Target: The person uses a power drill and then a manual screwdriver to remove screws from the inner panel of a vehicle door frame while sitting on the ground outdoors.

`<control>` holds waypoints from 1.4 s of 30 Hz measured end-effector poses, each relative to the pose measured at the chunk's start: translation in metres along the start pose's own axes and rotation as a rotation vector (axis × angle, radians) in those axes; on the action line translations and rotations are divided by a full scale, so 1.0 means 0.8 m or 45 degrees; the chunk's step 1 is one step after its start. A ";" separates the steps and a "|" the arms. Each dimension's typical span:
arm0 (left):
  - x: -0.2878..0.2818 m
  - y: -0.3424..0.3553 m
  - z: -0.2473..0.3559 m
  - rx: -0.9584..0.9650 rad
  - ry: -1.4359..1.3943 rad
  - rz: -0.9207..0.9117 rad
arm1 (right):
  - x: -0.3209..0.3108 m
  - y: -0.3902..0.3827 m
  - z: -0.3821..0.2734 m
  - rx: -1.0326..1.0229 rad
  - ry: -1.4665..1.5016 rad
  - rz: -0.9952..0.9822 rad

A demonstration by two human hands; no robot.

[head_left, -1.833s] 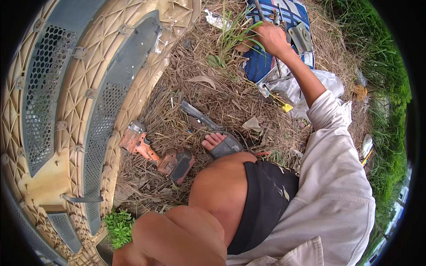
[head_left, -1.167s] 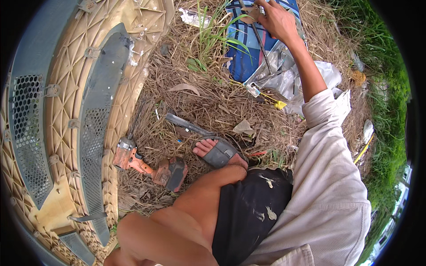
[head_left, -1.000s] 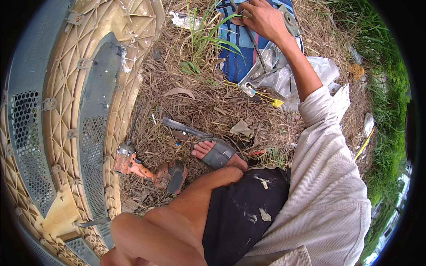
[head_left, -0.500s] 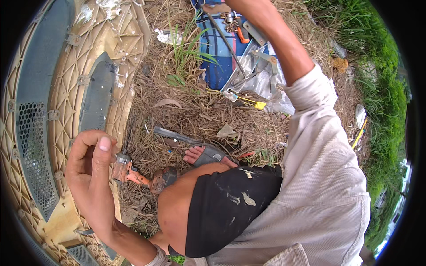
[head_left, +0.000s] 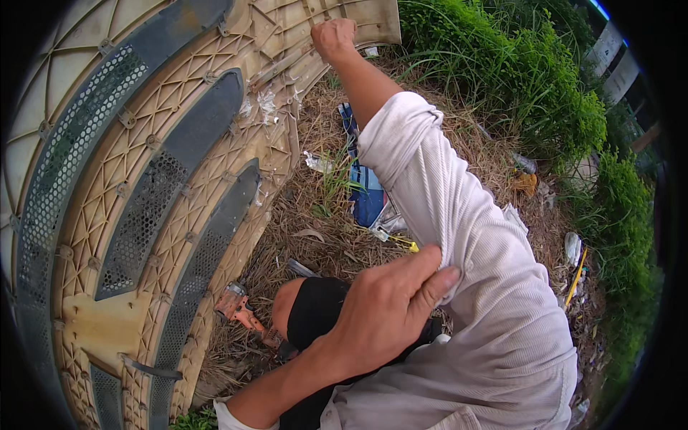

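Note:
My left hand (head_left: 387, 308) crosses in front of my body, thumb and fingers pinched on the pale sleeve (head_left: 473, 215) of my right arm, where the cloth gathers into folds. Far ahead, my right hand (head_left: 335, 39) is closed beside the upper part of a large beige plastic panel (head_left: 107, 326); what its fingers hold, if anything, is hidden. The panel's ribbed face carries dark curved grille inserts (head_left: 150, 229) with honeycomb mesh. An orange cordless power tool (head_left: 240, 308) lies on the dry grass between the panel and my knee.
A blue checked cloth (head_left: 368, 197) lies on the dry grass, partly covered by my right arm. White scraps (head_left: 317, 162) and a bottle (head_left: 572, 247) litter the ground. Green plants (head_left: 494, 79) line the right side.
My left hand has moved from beside the panel to my right sleeve. My right arm has swung from the cloth with tools to the panel's far part. The view has shifted, showing more panel.

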State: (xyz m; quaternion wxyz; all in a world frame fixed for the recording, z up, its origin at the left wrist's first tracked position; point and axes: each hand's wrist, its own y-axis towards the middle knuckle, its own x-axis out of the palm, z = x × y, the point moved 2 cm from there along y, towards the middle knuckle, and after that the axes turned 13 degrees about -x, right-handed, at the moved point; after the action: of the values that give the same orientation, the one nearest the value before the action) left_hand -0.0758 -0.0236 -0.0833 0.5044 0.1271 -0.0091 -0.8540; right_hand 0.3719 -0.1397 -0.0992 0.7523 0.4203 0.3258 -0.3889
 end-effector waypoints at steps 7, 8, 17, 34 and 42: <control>0.015 -0.114 0.037 0.166 -0.216 0.007 | -0.082 0.112 0.106 0.502 0.363 0.904; -0.003 -0.125 0.032 0.201 -0.212 0.100 | -0.121 0.095 0.040 0.611 1.513 1.035; -0.234 -0.379 -0.045 -0.442 0.086 1.175 | -0.280 -0.549 -0.391 0.470 3.918 -2.178; -0.249 -0.385 -0.400 -1.138 0.760 1.183 | -0.263 -0.246 -0.486 -1.064 2.736 -0.976; -0.205 -0.317 -0.450 -1.213 0.534 1.265 | 0.002 -0.508 -0.574 -0.687 2.236 -1.524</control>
State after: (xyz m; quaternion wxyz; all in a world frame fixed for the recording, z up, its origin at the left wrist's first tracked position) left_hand -0.1372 0.2832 -0.4337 0.8253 0.0354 0.4046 -0.3924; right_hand -0.0509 0.1268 -0.4542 0.0146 0.1464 0.9740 -0.1721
